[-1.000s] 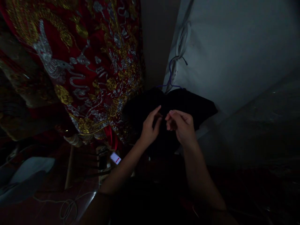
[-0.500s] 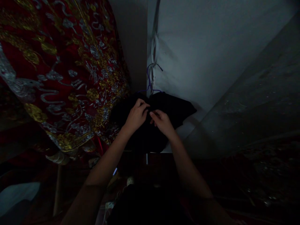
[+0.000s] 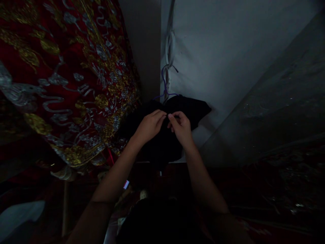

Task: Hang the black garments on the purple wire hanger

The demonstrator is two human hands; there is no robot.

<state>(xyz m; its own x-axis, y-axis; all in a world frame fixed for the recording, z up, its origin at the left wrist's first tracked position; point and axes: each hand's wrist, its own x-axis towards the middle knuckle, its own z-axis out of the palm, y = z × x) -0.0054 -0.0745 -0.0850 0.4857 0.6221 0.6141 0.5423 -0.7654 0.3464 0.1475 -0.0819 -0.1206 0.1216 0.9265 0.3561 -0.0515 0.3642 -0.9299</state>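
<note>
Black garment: on the hanger in the middle of the view, the dark cloth (image 3: 194, 105) spread against the pale wall, one pointed corner reaching out to the right, its lower part sinking into shadow
Hanger: a thin purple one (image 3: 165, 91), its hook caught on a white ring above, its arms running down into the top of the garment
White ring: part of a looped strip (image 3: 174, 44) that hangs along the edge of the pale wall (image 3: 228, 51)
Left hand: in front of the garment's upper middle (image 3: 152, 125), back of the hand upward, fingers bent toward the right hand, tips drawn close together
Right hand: just beside the left (image 3: 180, 127), thumb and forefinger nearly meeting, the other fingers curled under
Grip: too dark to tell whether either of the hands pinches the black cloth or only rests against it
Red cloth: a large piece (image 3: 68, 84) at the left, covered with gold and silver embroidery, its edge near the garment's left side
Right side: a dull, glinting surface (image 3: 266, 112) slanting across the wall, its material unclear
Below: a small lit rectangle (image 3: 126, 184) beside the left forearm, and a wooden post (image 3: 65, 206) farther left
</note>
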